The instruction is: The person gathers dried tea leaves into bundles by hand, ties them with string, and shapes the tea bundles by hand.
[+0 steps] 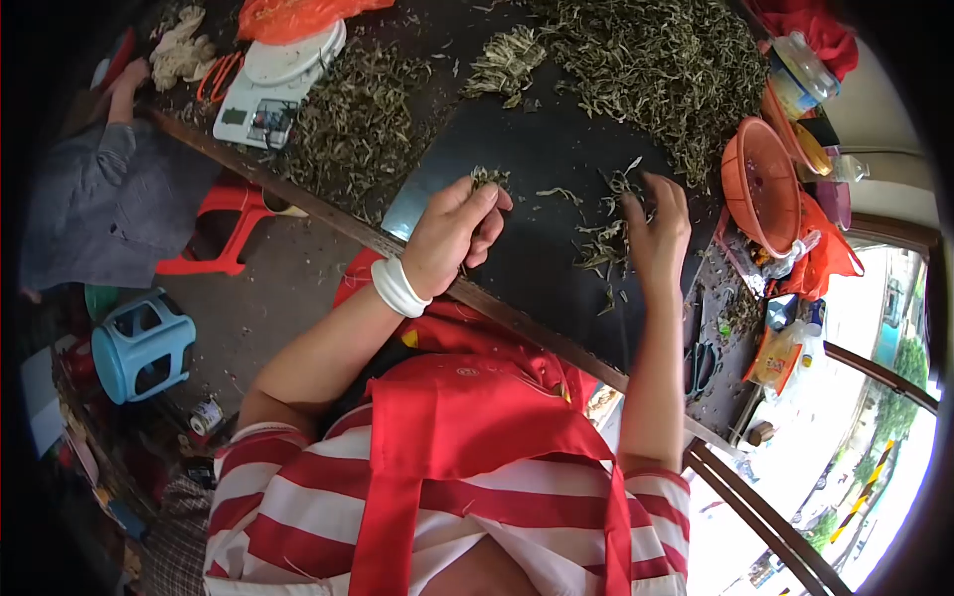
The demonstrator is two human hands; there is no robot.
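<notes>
My left hand [452, 233] is closed, with a small bunch of dried leaves [488, 177] pinched between thumb and fingers; it wears a white wristband. Over the dark board [537, 238], my right hand [660, 223] has its thumb and fingers apart beside loose dried leaves [602, 243]. Some of those leaves lie close to its fingertips. Behind my hands, a neat bundle of dried leaves [507, 65] rests on the board's far side, next to a large heap of dried leaves [651, 60].
Another leaf pile [358, 119] lies left, by a white scale [248, 109] and orange-handled scissors [219, 77]. Orange baskets [760, 189] and black scissors [703, 366] are at right. A person in grey [129, 209] is at left, near red [229, 228] and blue stools [144, 348].
</notes>
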